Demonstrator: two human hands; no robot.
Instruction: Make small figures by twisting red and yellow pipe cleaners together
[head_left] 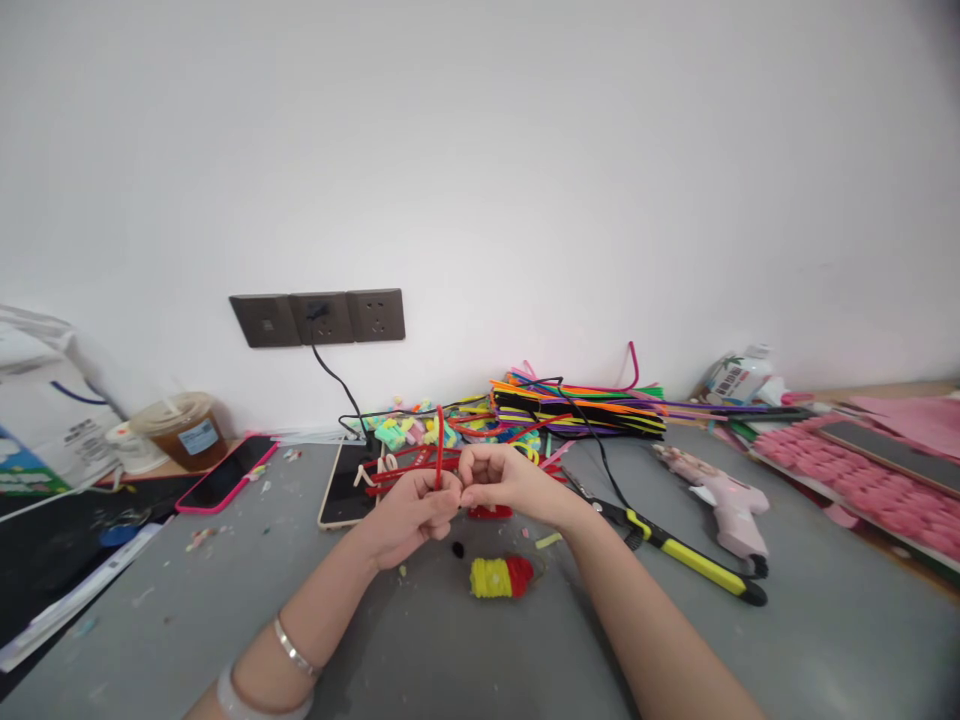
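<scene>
My left hand (420,507) and my right hand (504,482) meet above the grey table, fingertips pinched together. A red pipe cleaner (440,445) stands up out of the left fingers. The right thumb and index finger press close to the left fingertips; what lies between them is hidden. Just below the hands lies a yellow and red bundle of wound pipe cleaner (491,578), on its side. Beside it sits a small black fuzzy piece (458,549). Something red (491,512) shows partly under my right hand.
Behind the hands lie a bundle of coloured pipe cleaners (585,408), cut scraps (397,432) and a phone (341,487). To the right are yellow-black pliers (686,565), a pink glue gun (731,505) and a pink keyboard (862,470). A drink cup (187,435) and pink-cased phone (225,475) stay left.
</scene>
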